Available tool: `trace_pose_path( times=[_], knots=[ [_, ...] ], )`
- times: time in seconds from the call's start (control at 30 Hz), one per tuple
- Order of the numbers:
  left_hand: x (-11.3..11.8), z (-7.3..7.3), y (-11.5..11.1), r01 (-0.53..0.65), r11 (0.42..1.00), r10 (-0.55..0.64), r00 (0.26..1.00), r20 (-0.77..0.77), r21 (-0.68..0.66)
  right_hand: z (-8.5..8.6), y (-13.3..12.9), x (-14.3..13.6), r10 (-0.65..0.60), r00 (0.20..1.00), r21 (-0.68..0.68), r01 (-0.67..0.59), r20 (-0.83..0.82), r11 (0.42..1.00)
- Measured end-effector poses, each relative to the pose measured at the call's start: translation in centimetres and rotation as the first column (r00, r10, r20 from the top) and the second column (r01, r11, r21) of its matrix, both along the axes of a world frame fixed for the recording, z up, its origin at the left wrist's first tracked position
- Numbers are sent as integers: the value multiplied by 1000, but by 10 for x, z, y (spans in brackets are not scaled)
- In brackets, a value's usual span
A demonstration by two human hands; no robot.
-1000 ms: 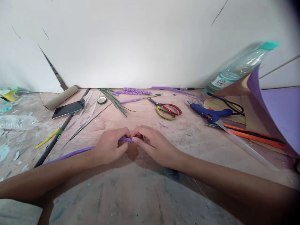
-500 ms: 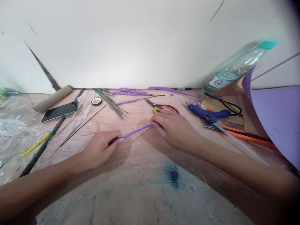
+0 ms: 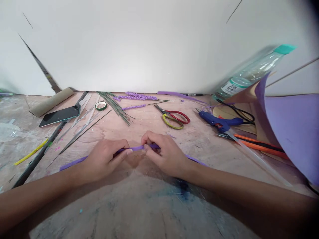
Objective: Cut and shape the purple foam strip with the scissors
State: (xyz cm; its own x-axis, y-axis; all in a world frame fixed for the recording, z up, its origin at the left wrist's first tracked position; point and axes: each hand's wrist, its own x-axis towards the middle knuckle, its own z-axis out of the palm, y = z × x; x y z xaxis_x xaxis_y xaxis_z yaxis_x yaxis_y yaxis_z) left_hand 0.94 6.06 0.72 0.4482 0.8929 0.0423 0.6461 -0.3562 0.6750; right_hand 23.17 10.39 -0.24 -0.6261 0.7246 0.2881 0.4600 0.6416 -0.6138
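Lying toward the white wall (image 3: 149, 43), one pair of scissors (image 3: 162, 110), one glue gun (image 3: 221, 124), one tape roll (image 3: 101, 109) and one phone (image 3: 59, 116) share the surface (image 3: 132, 205). Nearer, one purple strip (image 3: 137, 148) passes through left hand (image 3: 102, 158) and right hand (image 3: 167, 156), each grip closed, pinching it, a short stretch showing between.

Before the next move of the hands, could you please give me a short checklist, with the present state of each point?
1. Left hand holds the purple strip: ok, gripped between thumb and fingers.
2. Right hand holds the same strip: ok, pinched at the fingertips.
3. Strip visible over its whole length: not ok, the hands cover parts of it.
4. Scissors apart from both hands: ok, they lie beyond the right hand.
5. Glue gun apart from the strip: ok, it lies off to the right.
6. Glue gun cold: cannot tell.
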Motion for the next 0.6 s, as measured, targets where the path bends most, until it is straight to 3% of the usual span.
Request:
trace_pose_path(
  times=[0.17, 0.4, 0.6],
  knots=[
    [-10, 1, 3, -20, 999, 22, 999, 45, -32, -7, 11, 10, -83, 996, 24, 84, -9, 996],
    [-12, -1, 1, 25, 1000, -25, 1000, 16, -2, -10, 7, 9, -28, 998, 107, 34, -62, 994],
    [-12, -5, 0, -7, 999, 7, 1000, -7, 50, -10, 6, 12, -31, 997, 176, 43, -73, 983]
  ],
)
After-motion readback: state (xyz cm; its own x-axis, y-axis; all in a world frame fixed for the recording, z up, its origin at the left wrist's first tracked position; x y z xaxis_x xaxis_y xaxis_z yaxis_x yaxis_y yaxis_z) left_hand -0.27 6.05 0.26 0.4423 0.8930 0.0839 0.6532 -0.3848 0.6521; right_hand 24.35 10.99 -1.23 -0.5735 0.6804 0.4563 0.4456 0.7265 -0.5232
